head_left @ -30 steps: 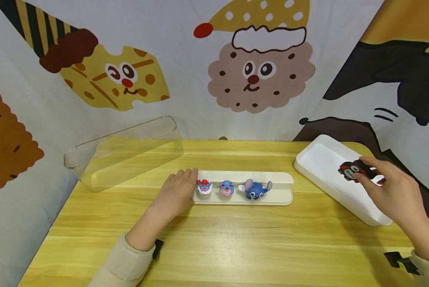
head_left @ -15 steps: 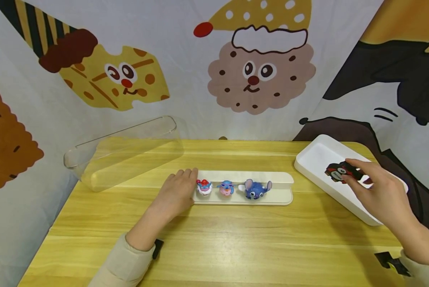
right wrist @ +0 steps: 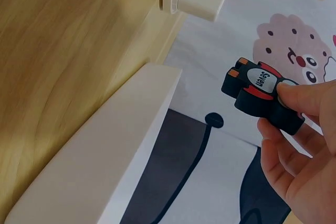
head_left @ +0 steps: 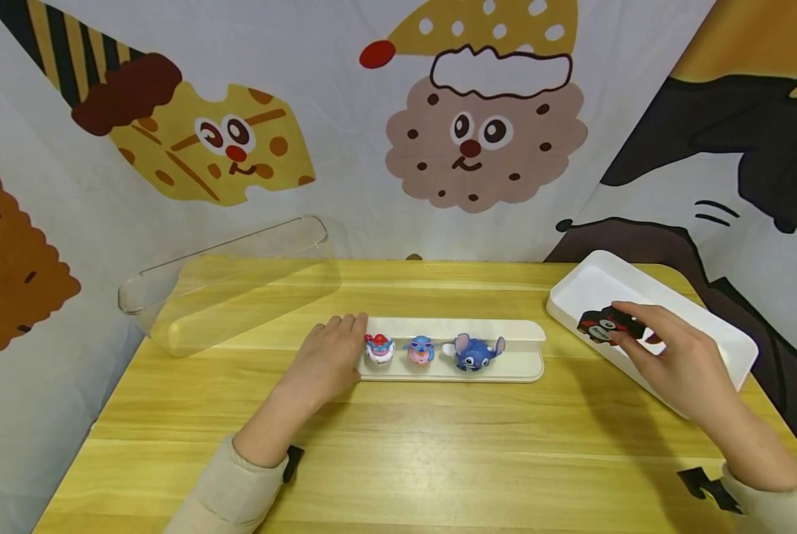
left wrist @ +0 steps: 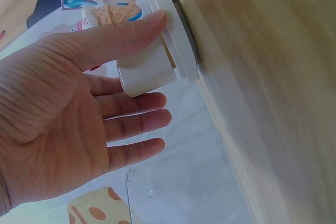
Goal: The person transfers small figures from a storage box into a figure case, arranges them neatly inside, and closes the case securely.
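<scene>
My left hand (head_left: pixel 331 360) holds the left end of a cream stepped display stand (head_left: pixel 523 357), thumb on one side and fingers on the other. Three small figurines stand on it: a white-and-red one (head_left: pixel 380 350), a blue-and-pink one in sunglasses (head_left: pixel 421 351) and a bigger blue one with large ears (head_left: pixel 475 354). In the right wrist view, thumb and fingers of my right hand (right wrist: pixel 299 145) pinch a flat black-and-red figurine (right wrist: pixel 256 88) with "Seven" on its pale belly. The head view shows this figurine held above the left side of a white open box (head_left: pixel 594 285).
A long clear plastic cover (head_left: pixel 238 300) stands at the back left of the wooden table (head_left: pixel 405 452). Behind the table hangs a cloth (head_left: pixel 345 148) printed with cartoon cookies and cheese. The white box lies at an angle on the right.
My right hand has moved left with the black-and-red figurine, across the white box toward the stand. The left hand, the stand and its figurines have not moved.
</scene>
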Demonstrator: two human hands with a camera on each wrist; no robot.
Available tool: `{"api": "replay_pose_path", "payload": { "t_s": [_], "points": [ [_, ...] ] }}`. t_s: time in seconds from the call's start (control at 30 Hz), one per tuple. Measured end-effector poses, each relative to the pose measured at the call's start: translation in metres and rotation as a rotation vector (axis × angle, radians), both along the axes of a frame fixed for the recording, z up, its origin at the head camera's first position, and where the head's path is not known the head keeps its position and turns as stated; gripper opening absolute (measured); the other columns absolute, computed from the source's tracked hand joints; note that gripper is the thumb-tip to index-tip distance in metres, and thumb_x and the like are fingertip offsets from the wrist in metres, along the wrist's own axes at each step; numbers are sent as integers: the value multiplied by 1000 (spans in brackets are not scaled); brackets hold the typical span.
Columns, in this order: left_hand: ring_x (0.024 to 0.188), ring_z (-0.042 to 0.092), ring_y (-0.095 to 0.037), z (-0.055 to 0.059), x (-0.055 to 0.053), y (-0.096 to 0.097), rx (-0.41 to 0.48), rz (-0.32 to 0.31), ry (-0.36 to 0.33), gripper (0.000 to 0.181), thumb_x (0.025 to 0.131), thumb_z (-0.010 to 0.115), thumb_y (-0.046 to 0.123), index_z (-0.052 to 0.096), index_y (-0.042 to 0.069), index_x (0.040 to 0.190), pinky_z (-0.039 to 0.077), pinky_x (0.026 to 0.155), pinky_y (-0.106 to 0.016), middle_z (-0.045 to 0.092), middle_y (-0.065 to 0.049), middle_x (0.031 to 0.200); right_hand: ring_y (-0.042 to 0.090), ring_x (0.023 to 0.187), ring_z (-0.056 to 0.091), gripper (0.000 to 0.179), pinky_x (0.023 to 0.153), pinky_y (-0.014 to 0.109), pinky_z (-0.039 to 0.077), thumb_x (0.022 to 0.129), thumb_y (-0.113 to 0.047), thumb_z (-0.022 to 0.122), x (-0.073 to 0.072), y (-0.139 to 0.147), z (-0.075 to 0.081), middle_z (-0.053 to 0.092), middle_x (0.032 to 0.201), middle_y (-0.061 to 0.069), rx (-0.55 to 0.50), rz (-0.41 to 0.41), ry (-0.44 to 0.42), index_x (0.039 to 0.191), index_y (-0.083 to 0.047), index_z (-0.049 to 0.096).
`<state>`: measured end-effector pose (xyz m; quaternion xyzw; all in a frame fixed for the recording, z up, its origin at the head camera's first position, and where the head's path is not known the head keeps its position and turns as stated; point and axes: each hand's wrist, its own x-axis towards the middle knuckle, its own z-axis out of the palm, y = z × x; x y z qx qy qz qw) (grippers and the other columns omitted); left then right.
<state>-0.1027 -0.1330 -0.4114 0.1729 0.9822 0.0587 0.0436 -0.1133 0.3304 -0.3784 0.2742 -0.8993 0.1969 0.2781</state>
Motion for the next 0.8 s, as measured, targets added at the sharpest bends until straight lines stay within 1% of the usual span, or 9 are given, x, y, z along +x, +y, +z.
{"api": "replay_pose_path", "payload": {
  "t_s": [0.33,0.47,0.57,0.7,0.8],
  "points": [
    [117,59,-34,1,1,0,3,1,3,84,80,90,10,45,-7,149,52,102,-49,62,-19,134,-6,87,56,68,68,11,48,103,-63,48,1,-11,-2,76,105,9,2,29,12,125,-4,73],
    [113,60,-33,2,1,0,-2,-5,19,83,80,91,11,46,-7,148,53,99,-48,63,-19,131,-1,86,59,65,68,13,48,105,-60,49,0,-14,-3,76,105,8,9,57,16,125,-3,73],
    [112,60,-32,3,1,0,-5,-8,24,83,80,91,12,46,-7,147,53,98,-47,63,-18,130,0,87,59,64,67,13,48,105,-59,49,0,-17,-5,76,106,7,10,76,11,126,-4,73],
    [112,60,-32,3,1,0,-6,-10,21,83,80,91,12,46,-7,148,53,98,-47,63,-18,130,2,88,60,62,64,14,48,105,-58,50,-1,-22,-8,76,107,6,3,106,8,125,-4,73],
    [112,60,-32,3,2,0,-8,-11,21,83,81,91,12,46,-7,148,53,98,-47,63,-18,130,7,89,63,60,63,14,49,106,-56,51,-2,-26,-9,76,108,6,-5,134,9,125,-3,73]
  ]
}}
